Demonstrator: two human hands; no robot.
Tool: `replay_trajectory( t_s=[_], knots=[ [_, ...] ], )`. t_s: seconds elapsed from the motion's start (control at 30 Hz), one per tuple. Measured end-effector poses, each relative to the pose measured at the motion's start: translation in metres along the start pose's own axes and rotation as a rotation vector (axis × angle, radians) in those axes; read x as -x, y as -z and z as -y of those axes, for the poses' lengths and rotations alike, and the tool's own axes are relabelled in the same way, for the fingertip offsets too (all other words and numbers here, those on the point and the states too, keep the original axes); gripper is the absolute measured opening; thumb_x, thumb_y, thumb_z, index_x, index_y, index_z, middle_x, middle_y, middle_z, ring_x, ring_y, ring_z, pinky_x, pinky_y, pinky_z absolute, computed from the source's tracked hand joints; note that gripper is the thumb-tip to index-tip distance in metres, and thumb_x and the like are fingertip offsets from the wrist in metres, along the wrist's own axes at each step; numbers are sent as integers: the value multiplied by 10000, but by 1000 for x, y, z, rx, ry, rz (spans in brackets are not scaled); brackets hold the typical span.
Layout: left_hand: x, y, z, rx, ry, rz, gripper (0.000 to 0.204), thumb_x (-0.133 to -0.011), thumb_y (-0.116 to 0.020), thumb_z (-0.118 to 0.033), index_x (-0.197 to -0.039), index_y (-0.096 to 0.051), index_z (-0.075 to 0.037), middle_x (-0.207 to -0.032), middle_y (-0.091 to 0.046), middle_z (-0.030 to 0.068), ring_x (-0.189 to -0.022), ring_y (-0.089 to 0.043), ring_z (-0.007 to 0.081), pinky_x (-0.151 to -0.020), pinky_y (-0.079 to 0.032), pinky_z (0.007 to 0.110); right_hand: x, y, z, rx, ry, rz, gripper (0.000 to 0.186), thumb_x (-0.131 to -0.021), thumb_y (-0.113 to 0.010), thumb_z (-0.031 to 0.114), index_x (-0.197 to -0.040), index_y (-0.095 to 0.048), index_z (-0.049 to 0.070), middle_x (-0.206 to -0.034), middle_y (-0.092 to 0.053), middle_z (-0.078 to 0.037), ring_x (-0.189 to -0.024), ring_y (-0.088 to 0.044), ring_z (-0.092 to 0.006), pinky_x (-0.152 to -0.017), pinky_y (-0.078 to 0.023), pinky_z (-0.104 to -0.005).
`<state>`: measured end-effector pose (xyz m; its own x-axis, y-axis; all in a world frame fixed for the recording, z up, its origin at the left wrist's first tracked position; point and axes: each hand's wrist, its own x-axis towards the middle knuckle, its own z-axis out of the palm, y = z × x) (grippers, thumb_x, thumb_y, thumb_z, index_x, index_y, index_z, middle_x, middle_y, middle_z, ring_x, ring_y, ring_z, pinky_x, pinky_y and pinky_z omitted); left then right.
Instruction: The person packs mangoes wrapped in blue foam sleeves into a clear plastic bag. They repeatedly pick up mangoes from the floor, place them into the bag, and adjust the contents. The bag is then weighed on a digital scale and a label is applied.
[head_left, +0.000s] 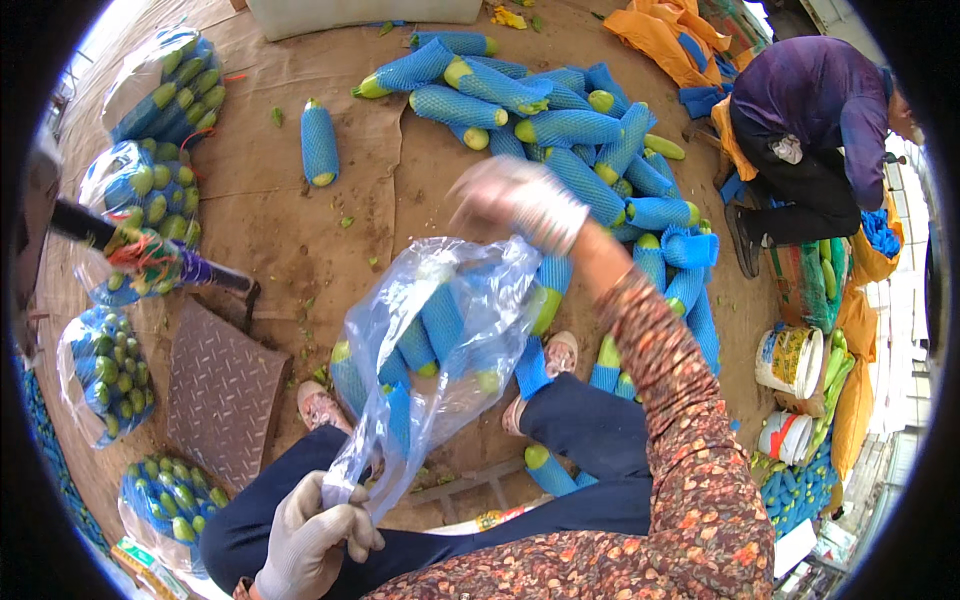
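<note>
My left hand (315,535), in a pale work glove, is closed on the gathered edge of a clear plastic bag (505,275) between my knees. Several zucchini in blue foam net sleeves (440,320) show through the film. My right hand (525,200), gloved too, is over the bag's far side, close to a pile of sleeved zucchini (565,128). Motion smears its fingers, so their grip is unclear. One sleeved zucchini (320,145) lies apart from the pile, left of it on the brown ground sheet (350,225).
Filled clear bags of zucchini (105,375) line the left side, near a ridged metal plate (225,385). Another person (810,120) bends over at the far right. White buckets (790,360) stand below that person. A pale box (365,15) sits at the far edge.
</note>
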<state>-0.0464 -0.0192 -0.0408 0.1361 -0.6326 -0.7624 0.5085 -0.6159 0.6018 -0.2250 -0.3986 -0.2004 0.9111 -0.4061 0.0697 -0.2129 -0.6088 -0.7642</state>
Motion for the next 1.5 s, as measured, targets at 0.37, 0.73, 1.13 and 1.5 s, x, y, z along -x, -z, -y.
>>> replay_trajectory(
  t_s=[0.37, 0.73, 1.13, 1.5],
  knots=[
    [-12, -9, 1, 62, -32, -56, 301, -969, -608, -213, -1126, -540, 35, -675, -551, 79, -569, -537, 177, -670, -532, 355, 91, 31, -142, -509, -974, -563, 810, -738, -863, 400, -1343, -556, -43, -1141, -684, -158, -1094, -671, -275, -958, -533, -388],
    [15, 16, 21, 218, -283, 45, 449, -1054, -468, -288, -1248, -554, 108, -617, -505, 29, -512, -477, 118, -643, -510, 295, 46, -57, 120, -955, -150, 118, 575, -832, -747, 97, -1381, -591, 30, -1313, -664, -84, -1186, -628, -203, -1054, -504, -411],
    [33, 22, 36, 124, -128, 111, 385, -1019, -541, -257, -1250, -542, 52, -747, -579, 58, -639, -554, 151, -708, -505, 299, 141, -322, 51, 103, -956, 677, 1231, -702, -804, 626, -1539, -284, -111, -1476, -503, -324, -1349, -541, -413, -1139, -432, -422],
    [7, 1, 9, 131, 5, -35, 410, -952, -611, -235, -1194, -524, 83, -684, -599, 124, -570, -587, 218, -714, -564, 378, 11, -15, -50, -550, -765, -62, 414, -971, -661, 306, -1208, -628, -31, -1052, -701, -139, -880, -679, -258, -726, -581, -438]
  ],
)
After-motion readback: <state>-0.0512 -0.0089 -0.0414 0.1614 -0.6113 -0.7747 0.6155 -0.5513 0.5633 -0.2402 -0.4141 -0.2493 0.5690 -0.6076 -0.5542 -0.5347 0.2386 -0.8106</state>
